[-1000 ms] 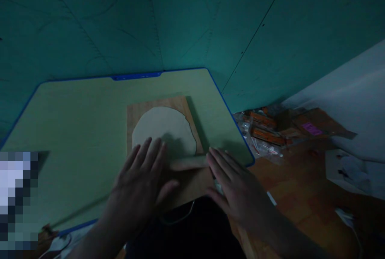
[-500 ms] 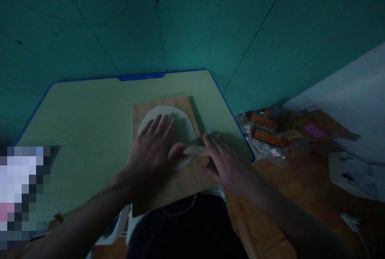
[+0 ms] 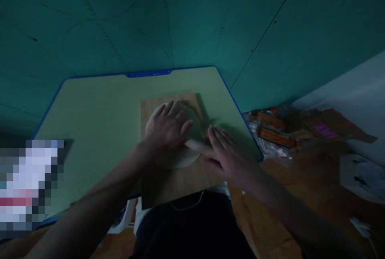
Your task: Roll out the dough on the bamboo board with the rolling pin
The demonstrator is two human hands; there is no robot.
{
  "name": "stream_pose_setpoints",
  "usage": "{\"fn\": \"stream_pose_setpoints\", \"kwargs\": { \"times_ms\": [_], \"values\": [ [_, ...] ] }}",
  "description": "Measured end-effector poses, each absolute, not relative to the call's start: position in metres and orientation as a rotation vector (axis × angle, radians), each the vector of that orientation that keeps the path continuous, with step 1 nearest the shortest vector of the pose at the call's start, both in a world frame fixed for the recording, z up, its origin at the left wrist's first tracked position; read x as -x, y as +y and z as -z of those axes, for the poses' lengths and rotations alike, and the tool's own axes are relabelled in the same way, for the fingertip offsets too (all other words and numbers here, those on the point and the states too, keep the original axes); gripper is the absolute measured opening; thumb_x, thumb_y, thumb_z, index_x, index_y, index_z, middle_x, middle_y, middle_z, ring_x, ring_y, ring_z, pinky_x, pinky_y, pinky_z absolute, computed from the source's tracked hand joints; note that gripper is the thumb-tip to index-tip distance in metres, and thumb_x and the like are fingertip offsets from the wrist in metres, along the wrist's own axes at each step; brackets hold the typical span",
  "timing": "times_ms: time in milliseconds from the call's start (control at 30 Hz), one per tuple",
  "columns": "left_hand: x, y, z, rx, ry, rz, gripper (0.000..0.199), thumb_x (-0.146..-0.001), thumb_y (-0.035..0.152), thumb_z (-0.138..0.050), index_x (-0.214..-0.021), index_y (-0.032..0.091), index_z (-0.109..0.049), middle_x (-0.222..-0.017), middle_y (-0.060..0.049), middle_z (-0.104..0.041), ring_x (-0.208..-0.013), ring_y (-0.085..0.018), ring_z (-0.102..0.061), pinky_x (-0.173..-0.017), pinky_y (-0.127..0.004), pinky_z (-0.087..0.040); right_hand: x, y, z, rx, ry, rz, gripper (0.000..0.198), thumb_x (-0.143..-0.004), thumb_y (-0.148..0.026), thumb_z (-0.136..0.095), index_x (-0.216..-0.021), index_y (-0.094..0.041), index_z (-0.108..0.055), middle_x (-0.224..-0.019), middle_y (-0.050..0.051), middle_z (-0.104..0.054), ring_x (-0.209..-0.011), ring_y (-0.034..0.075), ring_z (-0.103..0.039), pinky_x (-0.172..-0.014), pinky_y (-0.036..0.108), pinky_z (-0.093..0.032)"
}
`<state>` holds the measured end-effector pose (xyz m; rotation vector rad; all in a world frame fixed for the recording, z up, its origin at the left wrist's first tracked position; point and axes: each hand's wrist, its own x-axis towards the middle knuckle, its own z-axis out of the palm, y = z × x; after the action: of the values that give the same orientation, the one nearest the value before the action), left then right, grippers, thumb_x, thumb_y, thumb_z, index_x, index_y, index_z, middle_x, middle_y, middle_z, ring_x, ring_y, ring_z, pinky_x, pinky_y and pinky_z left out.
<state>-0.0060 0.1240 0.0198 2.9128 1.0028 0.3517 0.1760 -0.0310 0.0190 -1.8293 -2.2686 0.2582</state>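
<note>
A pale round sheet of dough (image 3: 177,160) lies flat on a wooden board (image 3: 180,188). Across it runs a light rolling pin (image 3: 197,146), slanted, its left part farther from me. My left hand (image 3: 170,128) rests over the pin's left part, fingers stretched out flat above the dough and thumb apart. That end of the pin is hidden beneath the palm. At the board's right edge, my right hand (image 3: 227,152) is around the pin's other end, with straight fingers on the far side and the thumb on the near side.
The board sits on a pale green table (image 3: 99,118) with a blue rim, against a green wall (image 3: 192,22). A blurred-out flat object (image 3: 33,178) is at the table's left. Plastic-wrapped orange packages (image 3: 275,134) and cardboard (image 3: 325,124) lie on the floor to the right.
My left hand has moved forward, away from me, over the dough, and the rolling pin slants more. My right hand has stayed near the board's right edge. The view has shifted slightly.
</note>
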Motion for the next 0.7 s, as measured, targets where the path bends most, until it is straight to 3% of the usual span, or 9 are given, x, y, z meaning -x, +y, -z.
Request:
{"fn": "stream_pose_setpoints", "kwargs": {
  "times_ms": [133,300,433,533,600,700],
  "values": [
    [0.053,0.088,-0.017,-2.906,0.941,-0.32,0.051,-0.105,0.042,-0.031,-0.138,0.015,-0.059,-0.156,-0.014,-0.047,-0.152,-0.035,-0.027,-0.121,-0.057,-0.029,-0.14,-0.085,-0.03,1.645,-2.349,-0.418,0.076,-0.093,-0.031,-0.063,-0.154,0.001,-0.032,-0.161,0.024,-0.034,-0.148,0.032,-0.036,-0.118,0.044,-0.041],
    [0.116,0.065,-0.018,-2.911,0.84,-0.31,0.051,-0.106,0.038,-0.033,-0.152,0.018,-0.043,-0.162,-0.013,-0.037,-0.154,-0.032,-0.023,-0.121,-0.056,-0.031,-0.119,-0.09,-0.034,1.425,-2.461,-0.491,0.066,-0.095,-0.028,-0.059,-0.154,-0.006,-0.037,-0.165,0.014,-0.031,-0.151,0.027,-0.031,-0.123,0.04,-0.034],
    [0.084,0.089,-0.022,-2.912,0.8,-0.2,0.05,-0.106,0.04,-0.031,-0.146,0.017,-0.053,-0.157,-0.011,-0.045,-0.152,-0.034,-0.026,-0.121,-0.056,-0.03,-0.138,-0.066,-0.026,1.522,-2.431,-0.405,0.069,-0.093,-0.019,-0.055,-0.157,-0.007,-0.031,-0.161,0.019,-0.036,-0.15,0.031,-0.033,-0.122,0.055,-0.032],
    [0.036,0.108,-0.025,-2.887,0.868,-0.172,0.047,-0.105,0.037,-0.033,-0.137,0.018,-0.062,-0.151,-0.011,-0.053,-0.148,-0.035,-0.034,-0.123,-0.058,-0.023,-0.156,-0.063,-0.02,1.651,-2.375,-0.26,0.072,-0.096,-0.026,-0.051,-0.159,-0.006,-0.021,-0.159,0.025,-0.036,-0.15,0.038,-0.031,-0.116,0.068,-0.034],
    [0.014,0.113,-0.025,-2.847,1.041,-0.224,0.049,-0.104,0.036,-0.037,-0.141,0.013,-0.058,-0.154,-0.016,-0.048,-0.147,-0.038,-0.035,-0.122,-0.061,-0.022,-0.159,-0.069,-0.019,1.703,-2.339,-0.196,0.076,-0.098,-0.03,-0.049,-0.16,-0.004,-0.014,-0.158,0.028,-0.037,-0.148,0.04,-0.033,-0.113,0.07,-0.036],
    [0.015,0.107,-0.023,-2.789,1.167,-0.251,0.05,-0.103,0.031,-0.037,-0.146,0.009,-0.051,-0.159,-0.018,-0.04,-0.151,-0.04,-0.026,-0.121,-0.062,-0.022,-0.142,-0.083,-0.02,1.7,-2.314,-0.264,0.077,-0.097,-0.024,-0.048,-0.161,-0.005,-0.011,-0.159,0.026,-0.036,-0.149,0.037,-0.034,-0.115,0.065,-0.039]
  ]
}}
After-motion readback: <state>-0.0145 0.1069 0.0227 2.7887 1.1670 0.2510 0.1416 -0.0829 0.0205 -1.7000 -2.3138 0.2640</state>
